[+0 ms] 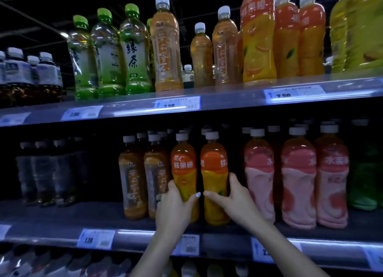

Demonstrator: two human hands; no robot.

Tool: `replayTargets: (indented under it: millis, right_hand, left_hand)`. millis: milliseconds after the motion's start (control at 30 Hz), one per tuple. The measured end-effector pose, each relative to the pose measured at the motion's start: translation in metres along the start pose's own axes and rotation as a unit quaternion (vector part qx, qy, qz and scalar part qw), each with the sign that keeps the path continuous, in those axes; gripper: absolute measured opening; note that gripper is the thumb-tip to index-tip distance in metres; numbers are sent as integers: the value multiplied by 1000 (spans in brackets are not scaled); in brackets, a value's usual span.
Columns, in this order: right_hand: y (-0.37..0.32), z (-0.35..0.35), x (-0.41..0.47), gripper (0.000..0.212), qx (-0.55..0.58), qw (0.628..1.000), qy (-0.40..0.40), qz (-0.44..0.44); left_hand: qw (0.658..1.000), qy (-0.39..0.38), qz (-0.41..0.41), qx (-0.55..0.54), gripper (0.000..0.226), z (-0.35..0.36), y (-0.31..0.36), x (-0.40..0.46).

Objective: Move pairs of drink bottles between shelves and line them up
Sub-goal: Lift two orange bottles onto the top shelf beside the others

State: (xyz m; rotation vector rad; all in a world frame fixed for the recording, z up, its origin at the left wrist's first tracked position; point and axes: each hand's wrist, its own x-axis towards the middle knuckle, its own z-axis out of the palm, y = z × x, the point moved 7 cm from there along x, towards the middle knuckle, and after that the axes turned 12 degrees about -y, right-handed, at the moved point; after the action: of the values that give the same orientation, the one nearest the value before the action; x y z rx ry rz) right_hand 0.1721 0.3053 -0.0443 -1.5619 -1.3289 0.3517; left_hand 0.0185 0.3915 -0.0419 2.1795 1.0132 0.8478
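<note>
Both hands reach up from below: left hand (176,202) wraps one orange juice bottle (183,168), right hand (234,195) wraps another (214,168), two bottles upright on the middle shelf (62,220) beside three pink bottles (296,177).

Obscured and cropped items

Bottom-shelf bottles (62,264) blurred, cut by lower edge; yellow bottle (364,27) cropped at right; price tags (177,105) unreadable; clear bottles (43,173) lost in shadow.

Single head-worn view, wide-angle, facing shop shelves straight on from close range. Tilted slightly down and rolled, so the upper shelf edge (186,102) climbs toward the right of the frame. Lower shelf (62,220) across the middle, a third row cut off along the bottom edge. Both forearms entering from bottom centre. Edges bowed by the lens.
</note>
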Motion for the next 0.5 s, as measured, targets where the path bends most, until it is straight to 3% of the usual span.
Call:
replayTargets:
  millis: [233,500]
  right_hand:
    - [-15,-3,-17,55,6,998,42,-52]
    - [-86,-19,-58,60,-11,985,52,-166]
  left_hand:
    - [998,21,62,-19,62,-10,-4,-6]
    - [977,98,179,-63,63,-68,33,-46]
